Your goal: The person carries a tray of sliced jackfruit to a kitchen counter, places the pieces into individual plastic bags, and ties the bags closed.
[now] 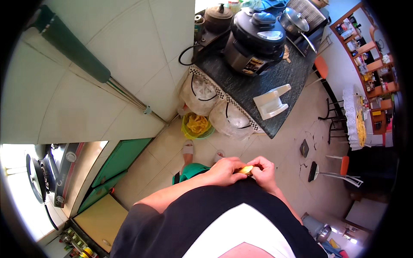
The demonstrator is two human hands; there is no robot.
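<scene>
My left hand (226, 172) and my right hand (264, 171) meet in front of my body at the lower middle of the view. Between their fingers is a small yellow piece of food (246, 170), whose exact kind I cannot tell. Both hands touch it, the left from its left end and the right from its right end. Below and beyond them, a green bin with a yellow bag (197, 124) stands on the floor by the counter.
A dark stone counter (226, 75) holds an electric pressure cooker (255, 42), a white plastic holder (271, 101) and a lidded saucepan (293, 21). A broom (313, 172) lies at right. Left are a gas stove (66, 171) and green cabinet doors (121, 158).
</scene>
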